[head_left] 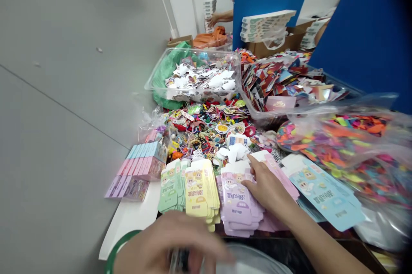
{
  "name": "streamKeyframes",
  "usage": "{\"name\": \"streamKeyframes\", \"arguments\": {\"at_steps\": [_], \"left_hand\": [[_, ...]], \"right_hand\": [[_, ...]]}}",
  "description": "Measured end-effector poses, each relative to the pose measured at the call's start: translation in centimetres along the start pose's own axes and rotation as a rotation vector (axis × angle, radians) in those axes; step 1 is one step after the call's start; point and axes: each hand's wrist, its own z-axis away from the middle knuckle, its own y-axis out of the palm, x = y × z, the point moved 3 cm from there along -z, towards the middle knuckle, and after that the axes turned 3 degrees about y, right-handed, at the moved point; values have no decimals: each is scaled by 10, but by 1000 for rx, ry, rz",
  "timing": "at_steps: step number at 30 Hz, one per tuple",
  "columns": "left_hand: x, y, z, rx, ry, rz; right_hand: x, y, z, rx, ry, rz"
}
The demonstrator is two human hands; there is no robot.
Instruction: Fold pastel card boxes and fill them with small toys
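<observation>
My right hand (267,184) reaches over a stack of flat lilac cartons (236,199), thumb and index finger apart. Its index fingertip is by some white paper cut-outs (237,152); I cannot tell if it touches them. Close to the camera, my left hand (170,239) is smeared by motion, a green bangle (119,246) on its wrist. Whether its fingers hold anything cannot be made out. Left of the lilac stack lie yellow cartons (200,188) and green cartons (170,188). Pink cartons (272,164) and pale blue cartons (323,190) lie to the right.
Small colourful trinkets (206,128) are heaped behind the cartons. Clear tubs hold white cut-outs (201,80) and printed cards (283,80). A plastic bag of bright pieces (347,141) lies right. Filled boxes (141,164) stand left by the grey wall (64,115). Another person's hand (214,19) is behind.
</observation>
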Motion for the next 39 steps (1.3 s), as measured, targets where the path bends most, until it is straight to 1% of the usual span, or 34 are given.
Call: {"name": "streamKeyframes", "arguments": {"at_steps": [2, 3, 4, 6, 8, 9, 11, 14, 17, 19, 22, 27, 30, 32, 36, 39], "left_hand": [[-2, 19, -1, 169, 15, 12], [0, 33, -2, 266, 2, -4], [4, 47, -3, 317, -49, -55], [13, 75, -5, 358, -128, -171], [22, 98, -7, 373, -182, -235], [25, 106, -8, 374, -199, -251], [29, 116, -10, 361, -227, -272], [29, 120, -11, 340, -249, -299], [27, 121, -10, 320, -227, -291], [26, 123, -10, 313, -221, -282], [25, 126, -9, 337, -242, -292], [24, 128, -8, 354, -263, -283], [25, 126, -8, 324, -256, -199], [26, 125, -8, 308, -248, -157], [23, 124, -8, 321, -252, -265], [18, 123, -9, 318, -250, -327]], "right_hand": [[-4, 1, 0, -25, 0, 18], [-5, 1, -1, -30, -11, 33], [-6, 2, -1, -28, -24, 45], [-8, 1, -2, -16, -43, 57], [-9, 1, -3, -25, -42, 39], [-9, 0, -4, -33, -38, 18], [-9, 0, -3, -52, -35, -40], [-8, 2, 0, -91, -54, -144], [-5, 4, 3, -95, -92, -208], [-3, 4, 4, -103, -91, -200], [-4, 2, 1, -142, -54, -150], [-8, -3, -4, -90, 2, -173], [-10, -6, -5, -90, 37, -245], [-13, -7, -6, -47, 70, -328], [-19, -4, -7, 73, 173, -522], [-21, -4, -7, 76, 205, -613]]}}
